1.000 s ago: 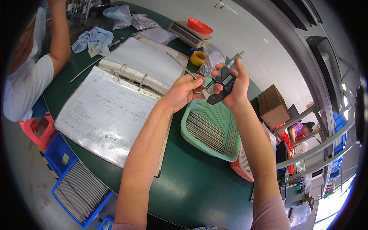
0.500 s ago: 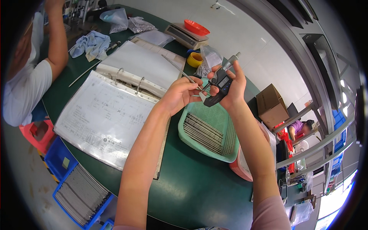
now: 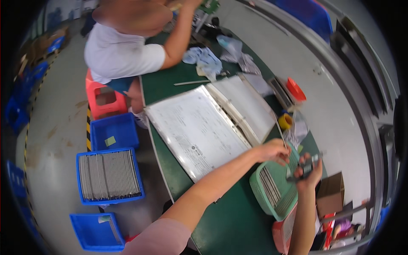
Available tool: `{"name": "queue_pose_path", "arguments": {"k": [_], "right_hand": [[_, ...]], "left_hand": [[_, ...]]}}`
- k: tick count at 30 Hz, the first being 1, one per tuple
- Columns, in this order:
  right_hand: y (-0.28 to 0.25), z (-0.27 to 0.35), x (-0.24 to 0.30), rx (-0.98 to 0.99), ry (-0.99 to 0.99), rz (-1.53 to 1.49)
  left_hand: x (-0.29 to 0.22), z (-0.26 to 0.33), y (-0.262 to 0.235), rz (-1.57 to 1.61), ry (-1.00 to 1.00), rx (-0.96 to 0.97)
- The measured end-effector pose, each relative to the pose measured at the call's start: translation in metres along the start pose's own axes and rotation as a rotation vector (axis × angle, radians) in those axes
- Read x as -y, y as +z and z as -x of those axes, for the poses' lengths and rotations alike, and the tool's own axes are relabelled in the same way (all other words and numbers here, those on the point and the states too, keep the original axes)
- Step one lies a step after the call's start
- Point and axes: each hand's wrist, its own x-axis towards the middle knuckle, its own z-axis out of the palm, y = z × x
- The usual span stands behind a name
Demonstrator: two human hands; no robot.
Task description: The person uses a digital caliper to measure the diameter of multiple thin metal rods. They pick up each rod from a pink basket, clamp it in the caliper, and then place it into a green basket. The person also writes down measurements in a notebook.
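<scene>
My left hand (image 3: 274,151) is closed on a thin metal rod (image 3: 281,135), which slants up from the fingers. Beside it, my right hand (image 3: 312,175) grips a dark digital micrometer (image 3: 307,167) with a silver barrel; motion blurs both a little. A small gap shows between the rod and the micrometer. Below the hands stands a green perforated basket (image 3: 255,187) with several metal rods (image 3: 269,185) lying in it. A pink basket (image 3: 278,233) sits partly under it. To the left lies an open ring binder (image 3: 191,131) with printed drawing sheets in clear sleeves.
At the back stand a scale (image 3: 280,92) with a red dish (image 3: 296,89), and a yellow tape roll (image 3: 285,121). A cardboard box (image 3: 330,195) is at right. Left, a co-worker (image 3: 123,53) sits on a red stool (image 3: 102,104) near blue crates (image 3: 140,191), one full of rods.
My view has swung left, so the hands now appear further right and lower. The rod has come away from the micrometer's jaws. Both hands keep their hold.
</scene>
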Motion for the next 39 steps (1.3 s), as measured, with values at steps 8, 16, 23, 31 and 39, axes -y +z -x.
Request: {"name": "queue_pose_path", "arguments": {"k": [8, 16, 23, 31, 39], "right_hand": [[-0.106, 0.228, -0.015, 0.060, 0.145, -0.018], [-0.166, 0.320, -0.101, 0.107, 0.372, -0.589], [-0.158, 0.325, -0.098, 0.241, 0.672, -0.545], [-0.173, 0.317, -0.102, 0.408, 0.716, -0.798], [-0.166, 0.312, -0.098, 0.413, 0.683, -0.793]], "left_hand": [[0.012, -0.006, 0.079, -0.759, 0.014, 0.185], [0.076, 0.020, 0.142, -0.646, 0.022, 0.023], [0.107, 0.025, 0.129, -0.595, -0.233, -0.368], [0.101, 0.021, 0.127, -0.404, -0.219, -0.483], [0.101, 0.026, 0.148, -0.441, -0.056, -0.600]]}}
